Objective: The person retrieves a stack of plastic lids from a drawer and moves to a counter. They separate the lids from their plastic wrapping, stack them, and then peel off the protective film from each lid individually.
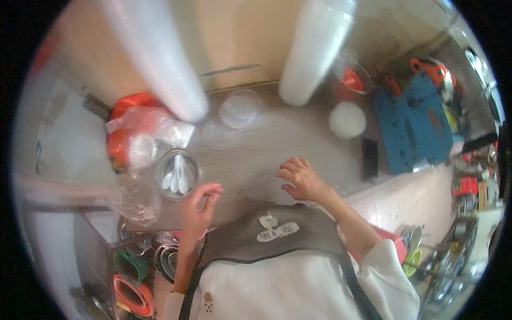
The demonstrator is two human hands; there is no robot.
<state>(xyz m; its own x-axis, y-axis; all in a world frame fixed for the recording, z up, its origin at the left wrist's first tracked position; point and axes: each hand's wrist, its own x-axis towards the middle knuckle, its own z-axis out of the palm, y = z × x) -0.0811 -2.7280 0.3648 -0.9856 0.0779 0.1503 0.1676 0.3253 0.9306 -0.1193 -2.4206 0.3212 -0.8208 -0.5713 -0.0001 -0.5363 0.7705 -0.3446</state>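
My left hand (202, 204) is over the table's near left part, its thumb and forefinger close together with a small gap and nothing visible between them. Beside it stands a round clear container (197, 168) with several white plastic spoons (176, 178). Over the middle of the table is my right hand (300, 182), fingers loosely curled and apart. A faint, clear shape (274, 186) shows under and beside this hand; blur hides what it is and whether I touch it. Clear round plastic lids or bowls (240, 110) lie farther back.
Two tall stacks of clear plastic cups or bowls, one left (160, 60) and one right (316, 52), stand at the wall. Plastic bags (138, 116) lie left. At right are a white round lid (347, 120), a dark phone-like object (369, 160) and a blue box (414, 124).
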